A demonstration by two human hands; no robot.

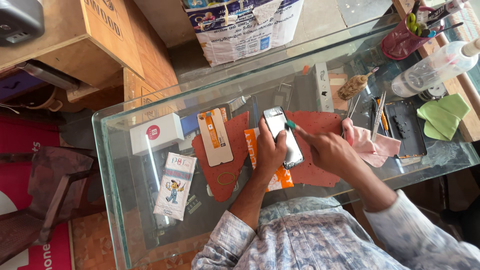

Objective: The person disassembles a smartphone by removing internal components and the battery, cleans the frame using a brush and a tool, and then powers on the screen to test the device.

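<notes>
Head view: one phone (283, 136), two hands.

white box (156, 132) | pink cloth (372, 146) | green cloth (444, 116) | spray bottle (434, 69)

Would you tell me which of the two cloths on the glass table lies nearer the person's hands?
The pink cloth, right beside the right hand; the green cloth lies farther off.
</notes>
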